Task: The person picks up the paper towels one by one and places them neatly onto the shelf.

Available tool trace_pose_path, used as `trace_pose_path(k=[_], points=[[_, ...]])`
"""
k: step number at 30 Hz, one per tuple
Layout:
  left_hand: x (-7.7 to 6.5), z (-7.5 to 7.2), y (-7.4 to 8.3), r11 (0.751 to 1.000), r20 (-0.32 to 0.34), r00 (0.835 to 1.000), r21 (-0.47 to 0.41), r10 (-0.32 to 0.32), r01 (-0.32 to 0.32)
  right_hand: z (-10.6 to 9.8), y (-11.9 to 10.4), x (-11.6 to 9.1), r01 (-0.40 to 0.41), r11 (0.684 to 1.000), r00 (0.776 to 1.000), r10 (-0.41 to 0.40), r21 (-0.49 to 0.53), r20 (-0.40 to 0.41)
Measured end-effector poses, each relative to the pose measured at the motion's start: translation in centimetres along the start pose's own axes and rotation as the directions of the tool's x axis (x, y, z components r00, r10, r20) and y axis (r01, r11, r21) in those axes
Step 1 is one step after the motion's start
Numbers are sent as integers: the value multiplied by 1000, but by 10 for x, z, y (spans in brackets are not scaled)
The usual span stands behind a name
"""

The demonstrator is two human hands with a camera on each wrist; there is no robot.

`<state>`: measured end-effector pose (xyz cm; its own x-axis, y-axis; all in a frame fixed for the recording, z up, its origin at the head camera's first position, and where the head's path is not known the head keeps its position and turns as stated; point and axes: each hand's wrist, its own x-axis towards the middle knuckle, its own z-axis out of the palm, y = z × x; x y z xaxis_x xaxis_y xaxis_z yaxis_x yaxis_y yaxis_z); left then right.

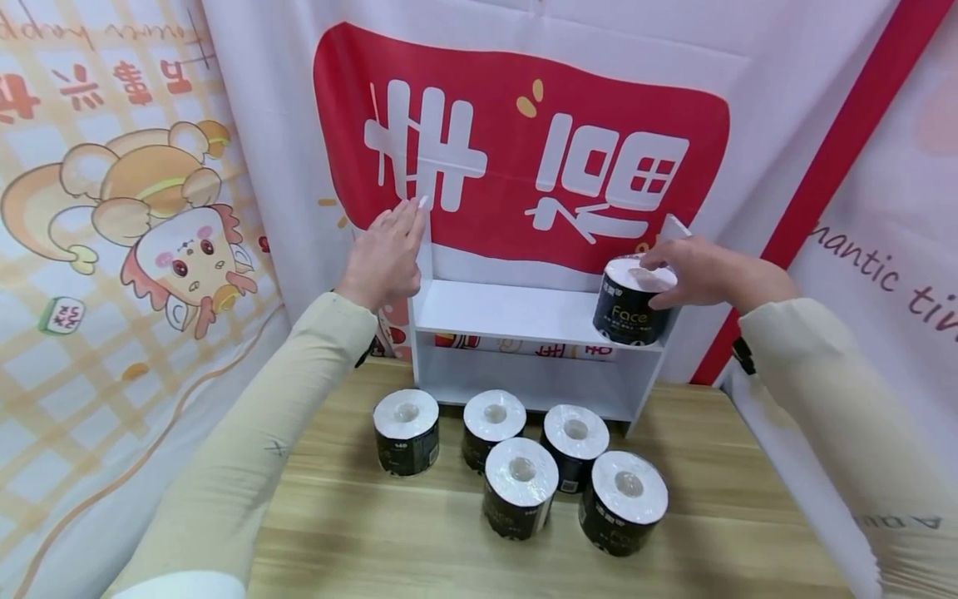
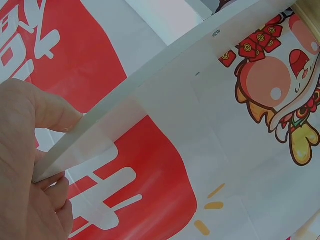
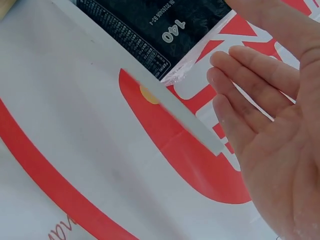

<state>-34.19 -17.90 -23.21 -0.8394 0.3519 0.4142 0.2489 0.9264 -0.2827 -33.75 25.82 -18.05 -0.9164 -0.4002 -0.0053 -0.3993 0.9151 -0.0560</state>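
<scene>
In the head view a white shelf unit (image 1: pixel 494 308) stands against the backdrop, and my left hand (image 1: pixel 385 258) is at the top of its left side. The left wrist view shows this hand (image 2: pixel 45 150) pinching the side panel (image 2: pixel 125 97), thumb on one face and fingers on the other. On the upper shelf's right end sits a black-wrapped toilet roll (image 1: pixel 629 320) marked "Face". My right hand (image 1: pixel 703 270) is at its top right edge, thumb before the wrapper. From the right wrist, the same hand (image 3: pixel 270 115) has its fingers extended beside the roll (image 3: pixel 155 30).
On the wooden table (image 1: pixel 359 532) before the shelf stand several more toilet rolls, among them a separate left one (image 1: pixel 407 453) and a front right one (image 1: pixel 617 528). Printed cloth (image 1: pixel 97 399) hangs on the left. A red-striped cloth (image 1: pixel 846 158) rises behind the right arm.
</scene>
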Motion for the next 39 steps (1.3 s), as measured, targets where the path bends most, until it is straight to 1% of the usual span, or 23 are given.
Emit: trace_pose_path(k=[4,10,16,21,26,32,38,39], points=[[-1,-1,-1,1000,-1,1000,0,4,-4,-2,-1,-6,33,999,999,-33,-20,-16],[-1,-1,-3,1000,1,1000,0,-1,1,-4,-3,-14,47,999,999,-48,-28,-26],[1,-1,-3,1000,9,1000,-25,-1,1,1,-2,-25,108,993,993,-109,-38,-50],[0,-1,-3,1000,11,1000,-25,6,-6,11,-1,-37,138,990,989,-138,2,-56],[0,0,-2,1000,1,1000,-11,12,-12,24,-2,-48,156,987,987,-155,36,-32],[0,-1,-1,1000,10,1000,-12,9,-9,40,-5,-58,190,979,982,-190,74,-3],[0,0,-2,1000,14,1000,-24,9,-9,56,-9,-67,220,972,974,-223,83,31],[0,0,-2,1000,15,1000,-25,9,-8,59,-10,-68,235,969,970,-238,80,37]])
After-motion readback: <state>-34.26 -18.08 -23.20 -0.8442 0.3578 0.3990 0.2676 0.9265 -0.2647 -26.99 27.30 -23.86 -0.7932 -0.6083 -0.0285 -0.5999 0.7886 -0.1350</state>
